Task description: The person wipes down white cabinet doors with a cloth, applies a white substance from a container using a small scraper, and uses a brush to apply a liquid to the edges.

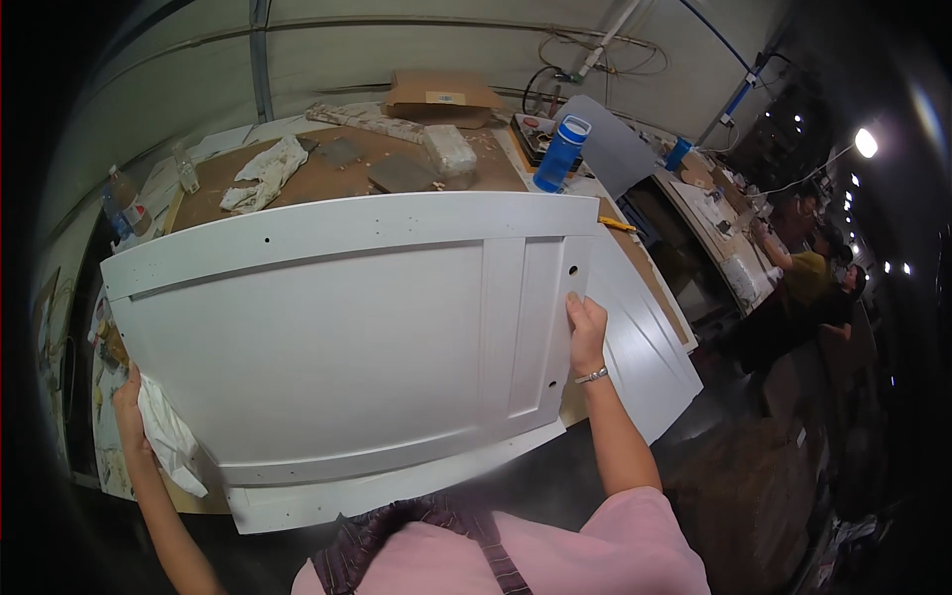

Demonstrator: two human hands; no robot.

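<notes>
The right hand (587, 332) clamps the white panel (347, 347) at its right edge; the left hand (129, 412) meets the opposite edge beside a white cloth (171, 436), its finger closure unclear. Raised borders, dotted with dark holes, frame the panel, tilted before the workbench (327, 182).

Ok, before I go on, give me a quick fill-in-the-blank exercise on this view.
1. The right hand grips a panel whose colour is ____.
2. The bracelet is on the person's ____ wrist.
3. The cloth hanging by the panel's edge is beside the person's ____ hand.
4. The handled bottle standing beyond the panel is coloured ____.

Missing words: white; right; left; blue.
</notes>
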